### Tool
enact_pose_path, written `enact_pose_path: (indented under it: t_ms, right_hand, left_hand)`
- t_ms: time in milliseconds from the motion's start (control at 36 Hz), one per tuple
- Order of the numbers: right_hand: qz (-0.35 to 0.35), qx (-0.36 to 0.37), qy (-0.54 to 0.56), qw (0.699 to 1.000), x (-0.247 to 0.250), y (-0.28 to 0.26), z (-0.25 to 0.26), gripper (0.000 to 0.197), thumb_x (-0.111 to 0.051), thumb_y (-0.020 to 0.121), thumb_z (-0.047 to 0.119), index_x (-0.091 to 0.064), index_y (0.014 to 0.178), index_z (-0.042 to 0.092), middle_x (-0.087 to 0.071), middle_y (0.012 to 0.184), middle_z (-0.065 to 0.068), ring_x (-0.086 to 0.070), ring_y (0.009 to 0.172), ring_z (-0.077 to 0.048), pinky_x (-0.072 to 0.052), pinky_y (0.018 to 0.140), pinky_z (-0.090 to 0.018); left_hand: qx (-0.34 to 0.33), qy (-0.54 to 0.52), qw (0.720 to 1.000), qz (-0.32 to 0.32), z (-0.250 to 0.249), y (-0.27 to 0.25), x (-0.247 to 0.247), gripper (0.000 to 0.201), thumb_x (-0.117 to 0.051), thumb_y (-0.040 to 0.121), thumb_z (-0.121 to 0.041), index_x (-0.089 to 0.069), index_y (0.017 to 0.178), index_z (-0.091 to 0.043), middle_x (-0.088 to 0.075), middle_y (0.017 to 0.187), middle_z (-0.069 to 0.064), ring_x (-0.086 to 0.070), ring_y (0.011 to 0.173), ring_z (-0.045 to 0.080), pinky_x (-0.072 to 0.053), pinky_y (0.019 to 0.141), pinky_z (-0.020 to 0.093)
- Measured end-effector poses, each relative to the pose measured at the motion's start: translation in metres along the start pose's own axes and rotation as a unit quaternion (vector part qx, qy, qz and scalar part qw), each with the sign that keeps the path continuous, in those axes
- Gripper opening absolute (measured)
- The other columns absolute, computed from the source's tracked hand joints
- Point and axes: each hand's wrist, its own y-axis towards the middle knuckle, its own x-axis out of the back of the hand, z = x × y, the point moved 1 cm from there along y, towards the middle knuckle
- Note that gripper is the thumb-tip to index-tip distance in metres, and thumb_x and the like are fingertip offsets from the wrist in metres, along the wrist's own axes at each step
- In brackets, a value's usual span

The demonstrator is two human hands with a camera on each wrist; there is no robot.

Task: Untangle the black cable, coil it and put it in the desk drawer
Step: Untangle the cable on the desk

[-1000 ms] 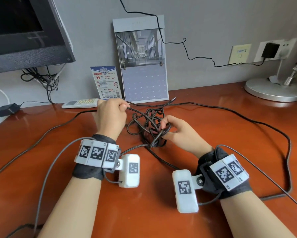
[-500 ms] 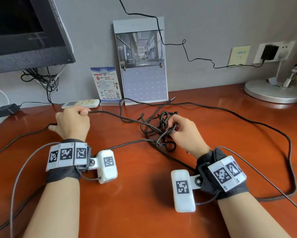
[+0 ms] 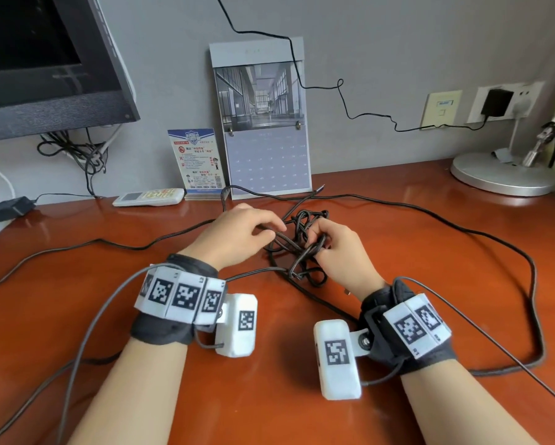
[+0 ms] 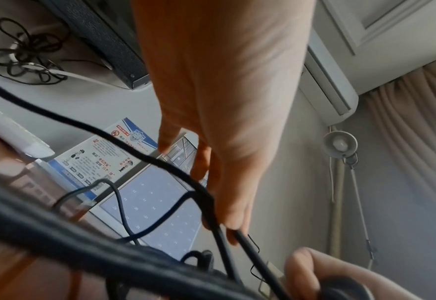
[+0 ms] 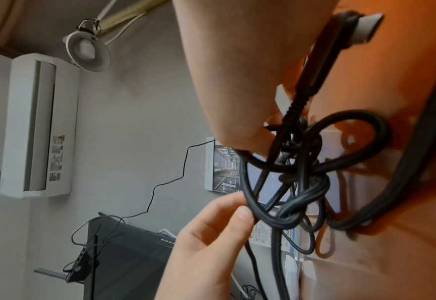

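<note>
The black cable lies knotted in the middle of the red-brown desk, with long strands trailing off left and right. My right hand grips the knot from the right with curled fingers. In the right wrist view the knot hangs below that hand, and the cable's plug with its metal end lies across the palm. My left hand pinches one strand at the knot's left side. The left wrist view shows its fingertips closed on the strand. No drawer is in view.
A calendar and a printed card lean on the wall behind the knot, with a white remote to their left. The monitor hangs at far left, a small adapter below it. A lamp base stands at the back right.
My left hand drew a strand out to the left, then came back to the knot and pinched a strand there. My right hand stayed on the knot.
</note>
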Motion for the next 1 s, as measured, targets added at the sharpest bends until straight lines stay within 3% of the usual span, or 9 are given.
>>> enact_pose_path:
  t_ms: [111,222,361,444,528,694,833,917,1000]
  right_hand:
    - [-0.002,0.007,-0.011,1.0,-0.003,0.001,0.002,0.036,-0.043,0.069,-0.01,-0.049,0.066,0.025,-0.059,0.073,0.006,-0.052,0.07,-0.027,-0.045,0.066,-0.037]
    - [-0.07,-0.017,-0.013,0.997,-0.003,0.004,-0.003,0.034,-0.042,0.07,-0.001,-0.046,0.065,0.032,-0.061,0.075,0.0,-0.053,0.081,-0.029,-0.046,0.067,-0.04]
    - [-0.078,-0.026,0.024,0.996,-0.002,0.004,0.004,0.032,-0.054,0.079,0.001,-0.044,0.067,0.03,-0.053,0.066,0.007,-0.046,0.07,-0.02,-0.039,0.063,-0.034]
    - [-0.055,-0.022,0.051,0.997,-0.002,0.003,0.01,0.029,-0.062,0.082,0.005,-0.048,0.07,0.028,-0.054,0.063,0.011,-0.047,0.057,-0.004,-0.037,0.057,-0.021]
    - [-0.032,-0.026,0.077,0.996,-0.002,0.002,0.013,0.026,-0.062,0.082,0.005,-0.05,0.07,0.024,-0.053,0.061,0.012,-0.045,0.05,0.003,-0.033,0.052,-0.011]
    - [0.079,-0.035,0.126,0.988,-0.001,-0.003,0.013,0.029,-0.051,0.074,-0.01,-0.045,0.07,0.018,-0.062,0.084,-0.002,-0.054,0.08,-0.016,-0.043,0.074,-0.025]
    - [0.032,-0.051,0.101,0.993,-0.003,-0.002,0.012,0.023,-0.053,0.066,0.007,-0.049,0.064,0.029,-0.06,0.081,-0.013,-0.052,0.075,-0.022,-0.047,0.077,-0.042]
    - [0.008,-0.057,0.081,0.995,-0.002,-0.002,0.013,0.028,-0.053,0.075,-0.004,-0.05,0.069,0.022,-0.056,0.076,-0.009,-0.048,0.071,-0.02,-0.042,0.071,-0.035]
    - [-0.004,-0.07,0.079,0.994,-0.001,-0.002,0.011,0.03,-0.048,0.075,-0.007,-0.051,0.069,0.022,-0.055,0.075,-0.009,-0.046,0.068,-0.021,-0.04,0.067,-0.034]
  left_hand:
    - [-0.016,0.071,0.996,-0.054,-0.005,-0.004,0.006,0.018,-0.062,0.087,-0.031,-0.065,0.083,-0.048,-0.056,0.086,-0.016,-0.042,0.098,0.011,-0.034,0.095,0.032]
    - [-0.044,0.115,0.977,-0.174,-0.004,-0.006,0.02,0.012,-0.067,0.085,-0.021,-0.076,0.088,-0.028,-0.063,0.079,-0.012,-0.05,0.096,0.018,-0.03,0.092,0.031]
    - [0.048,0.138,0.958,-0.247,0.003,-0.011,0.03,0.014,-0.062,0.09,-0.025,-0.076,0.094,-0.028,-0.072,0.1,-0.004,-0.056,0.098,0.024,-0.035,0.095,0.032]
    - [0.094,0.123,0.956,-0.25,0.006,-0.013,0.031,0.017,-0.06,0.091,-0.023,-0.074,0.095,-0.03,-0.071,0.104,-0.003,-0.06,0.099,0.024,-0.042,0.081,0.032]
    - [0.129,0.114,0.958,-0.23,0.011,-0.015,0.031,0.021,-0.055,0.093,-0.02,-0.073,0.1,-0.029,-0.07,0.108,0.003,-0.059,0.103,0.029,-0.045,0.081,0.036]
    - [0.236,0.099,0.923,-0.288,0.025,-0.026,0.046,0.028,-0.049,0.094,-0.015,-0.07,0.11,-0.024,-0.066,0.112,0.017,-0.056,0.105,0.04,-0.045,0.085,0.04]
    - [0.264,0.056,0.905,-0.329,0.047,-0.034,0.059,0.026,-0.047,0.094,-0.011,-0.069,0.108,-0.009,-0.066,0.105,0.026,-0.056,0.102,0.043,-0.045,0.088,0.043]
    - [0.278,0.055,0.907,-0.311,0.057,-0.036,0.06,0.026,-0.044,0.094,-0.008,-0.066,0.109,-0.007,-0.065,0.106,0.026,-0.056,0.104,0.042,-0.043,0.089,0.042]
    - [0.309,0.061,0.922,-0.223,0.061,-0.035,0.056,0.031,-0.045,0.093,-0.009,-0.058,0.121,-0.012,-0.057,0.122,0.023,-0.05,0.114,0.04,-0.039,0.095,0.041]
